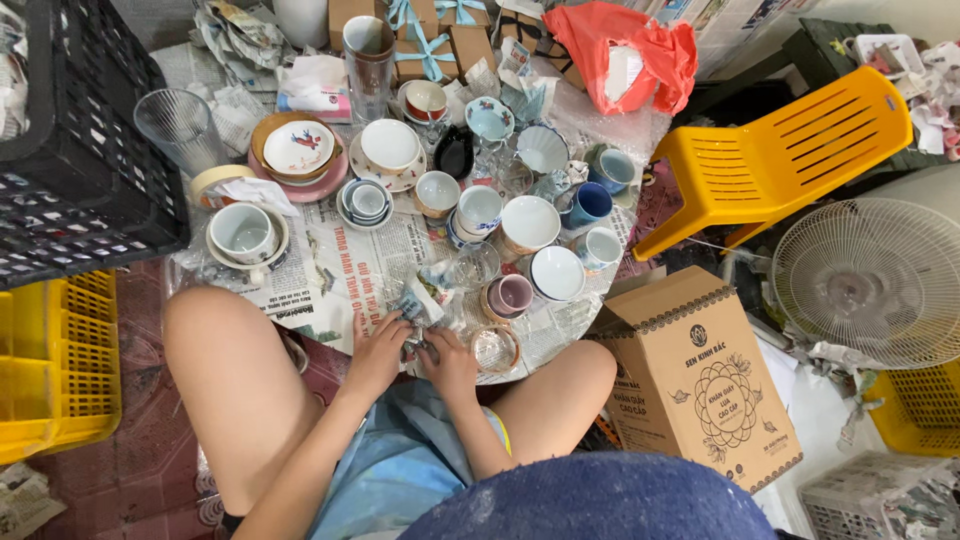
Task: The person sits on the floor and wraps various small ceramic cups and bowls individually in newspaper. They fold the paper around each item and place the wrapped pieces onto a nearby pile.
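Small crumpled paper-wrapped piece [420,305], bluish-white print, at near edge of newspaper spread [320,275], between knees. Left hand [378,352] fingers curled on its lower side, holding; right hand [450,362] touching just beside, grip unclear. Small glass dish [495,348] right of hands. Floor crowded with cups, bowls, saucers. Black crate [80,150] left, cardboard box [695,375], yellow chair [780,155], fan [875,280] right.

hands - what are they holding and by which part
Both hands, left hand and right hand, grip a small newspaper-wrapped item by its lower end; the item's kind cannot be told.
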